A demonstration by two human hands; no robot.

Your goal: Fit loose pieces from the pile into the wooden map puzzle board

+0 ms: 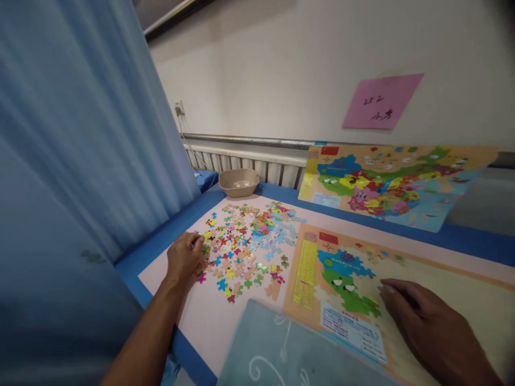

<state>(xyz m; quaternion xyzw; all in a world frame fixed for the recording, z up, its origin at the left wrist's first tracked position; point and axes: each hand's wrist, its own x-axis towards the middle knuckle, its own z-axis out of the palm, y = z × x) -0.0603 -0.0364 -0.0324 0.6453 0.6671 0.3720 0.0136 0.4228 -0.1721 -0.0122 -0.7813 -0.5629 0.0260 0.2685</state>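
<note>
My left hand is at the left edge of a spread of loose jigsaw pieces. Its fingers are curled in, and whatever is between them cannot be made out. The pieces are pink, yellow, green, blue and red. Over the partly filled puzzle board rests my right hand, its thumb and fingers drawn together beside the green map section. Its fingertips hide anything they hold. Joined blue and green pieces, a yellow text panel and a white text panel fill the board's left part; bare backing lies to the right.
A finished map picture leans against the wall behind the board. At the back, a beige basket contains a few pieces. A blue-grey patterned surface covers the near edge. A blue curtain hangs at left; a pink note is on the wall.
</note>
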